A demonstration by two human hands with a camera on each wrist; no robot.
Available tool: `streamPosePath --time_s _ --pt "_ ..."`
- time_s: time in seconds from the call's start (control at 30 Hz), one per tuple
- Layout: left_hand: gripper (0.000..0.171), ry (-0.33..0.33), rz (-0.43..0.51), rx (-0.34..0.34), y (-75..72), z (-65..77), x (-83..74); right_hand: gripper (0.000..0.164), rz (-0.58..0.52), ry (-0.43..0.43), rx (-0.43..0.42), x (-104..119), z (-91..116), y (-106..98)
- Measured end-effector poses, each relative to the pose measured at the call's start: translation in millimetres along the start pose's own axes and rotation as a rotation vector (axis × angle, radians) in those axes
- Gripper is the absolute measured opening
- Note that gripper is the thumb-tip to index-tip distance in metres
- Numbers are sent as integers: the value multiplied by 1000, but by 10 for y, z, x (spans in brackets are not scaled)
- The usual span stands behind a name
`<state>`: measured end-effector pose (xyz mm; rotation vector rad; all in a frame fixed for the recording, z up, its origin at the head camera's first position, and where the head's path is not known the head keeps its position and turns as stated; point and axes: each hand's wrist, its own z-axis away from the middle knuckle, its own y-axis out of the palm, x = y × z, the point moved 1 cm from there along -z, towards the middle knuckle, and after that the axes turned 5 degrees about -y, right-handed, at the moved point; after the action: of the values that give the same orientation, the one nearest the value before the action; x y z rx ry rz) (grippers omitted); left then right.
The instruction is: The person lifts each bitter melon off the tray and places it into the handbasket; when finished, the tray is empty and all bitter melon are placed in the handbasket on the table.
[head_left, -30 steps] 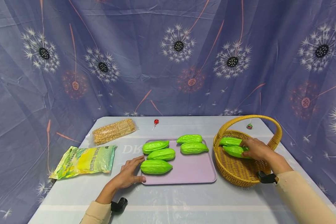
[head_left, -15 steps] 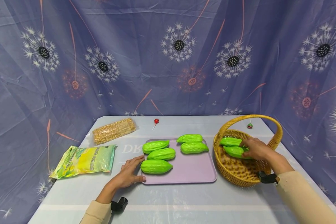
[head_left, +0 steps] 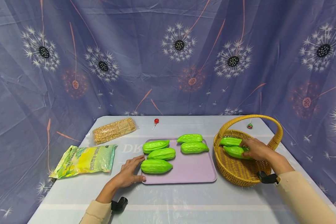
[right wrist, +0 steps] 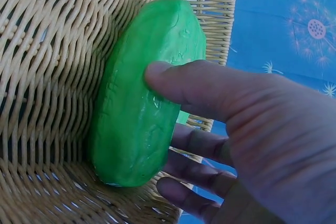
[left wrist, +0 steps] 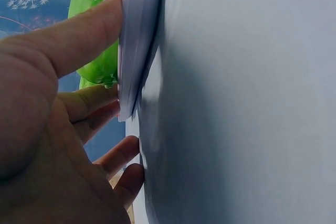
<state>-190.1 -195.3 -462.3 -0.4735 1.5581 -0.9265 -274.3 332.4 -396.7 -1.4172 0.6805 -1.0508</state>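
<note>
In the head view my right hand point(head_left: 256, 149) reaches into a yellow wicker basket point(head_left: 235, 171) and holds the nearer of two green bitter melons point(head_left: 235, 151). The right wrist view shows the thumb on top of this bitter melon point(right wrist: 139, 98) and the fingers along its side. The other bitter melon point(head_left: 230, 142) lies just behind. My left hand point(head_left: 128, 172) rests at the left edge of a pale purple tray point(head_left: 190, 174), its thumb on the rim point(left wrist: 139, 40) and its fingers spread. Three bitter melons point(head_left: 156, 167) lie at the tray's left, two more point(head_left: 194, 147) at its back right.
A yellow-green printed bag point(head_left: 86, 161) lies at the table's left, with a clear pack of yellow kernels point(head_left: 113, 131) behind it. A red lollipop point(head_left: 156, 121) lies behind the tray, a green one point(head_left: 249, 126) behind the basket. The basket's tall handle point(head_left: 252, 117) arches above the right hand.
</note>
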Motion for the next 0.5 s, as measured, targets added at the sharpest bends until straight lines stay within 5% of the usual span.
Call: streamPosePath --time_s 0.5 --pt "80 1 3 5 -4 5 2 44 14 16 -16 -9 18 30"
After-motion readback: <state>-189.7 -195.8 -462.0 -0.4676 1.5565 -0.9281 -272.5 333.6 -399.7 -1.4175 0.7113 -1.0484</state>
